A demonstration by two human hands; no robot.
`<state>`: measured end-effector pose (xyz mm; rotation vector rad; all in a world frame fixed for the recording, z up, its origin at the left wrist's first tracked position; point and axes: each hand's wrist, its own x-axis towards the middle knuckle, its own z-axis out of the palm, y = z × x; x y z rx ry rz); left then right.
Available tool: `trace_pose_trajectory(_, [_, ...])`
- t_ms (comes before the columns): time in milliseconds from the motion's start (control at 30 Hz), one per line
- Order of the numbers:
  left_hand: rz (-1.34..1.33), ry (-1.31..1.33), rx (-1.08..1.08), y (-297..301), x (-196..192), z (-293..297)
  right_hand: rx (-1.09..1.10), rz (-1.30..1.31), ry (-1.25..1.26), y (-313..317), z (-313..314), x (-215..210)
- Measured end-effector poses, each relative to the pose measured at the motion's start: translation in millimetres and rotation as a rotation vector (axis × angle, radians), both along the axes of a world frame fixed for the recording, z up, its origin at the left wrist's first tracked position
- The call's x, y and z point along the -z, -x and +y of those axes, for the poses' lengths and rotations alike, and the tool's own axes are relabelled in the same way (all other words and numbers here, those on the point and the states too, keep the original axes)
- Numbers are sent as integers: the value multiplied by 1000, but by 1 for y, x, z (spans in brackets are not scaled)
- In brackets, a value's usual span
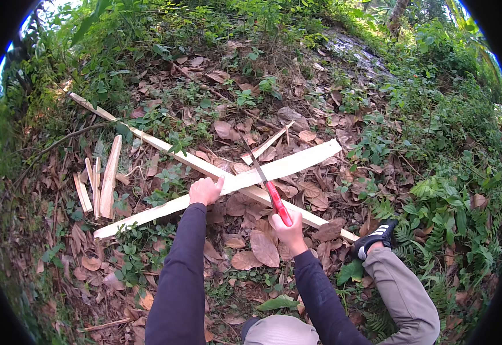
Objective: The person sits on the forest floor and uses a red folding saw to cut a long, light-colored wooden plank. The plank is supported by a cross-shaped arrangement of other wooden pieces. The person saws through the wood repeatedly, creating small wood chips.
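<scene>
A pale, flat wooden board [297, 162] lies slantwise across the middle, rising toward the right. Beneath it, crossing at an angle, runs a longer and narrower wooden strip [165, 146]. My left hand [205, 191] is closed over the board, just left of the crossing. In my right hand [289, 230] is the red handle of a hand saw [275, 200]. The saw's thin dark blade lies across the board, right of my left hand, and points away from me. Whether it has cut into the wood is too small to tell.
Several short split wood pieces [108, 178] lie at the left. A thin offcut [268, 142] rests beyond the board. Dry brown leaves [264, 248] and green plants cover the ground. My shoe [377, 236] is by the strip's right end. A grey rock [357, 54] shows farther back.
</scene>
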<state>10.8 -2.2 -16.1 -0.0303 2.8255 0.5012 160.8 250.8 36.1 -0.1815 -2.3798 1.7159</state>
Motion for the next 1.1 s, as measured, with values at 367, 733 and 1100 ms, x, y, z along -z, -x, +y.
trace_pose_trajectory(367, [-21, 8, 5, 0, 2, 4, 13, -28, 5, -6, -1, 0])
trace_pose_trajectory(733, [-27, -12, -17, -4, 2, 2, 11, 14, -73, -25, 3, -1])
trace_pose_trajectory(1100, [-43, -11, -14, -2, -3, 3, -3, -1, -183, -52, 14, 0])
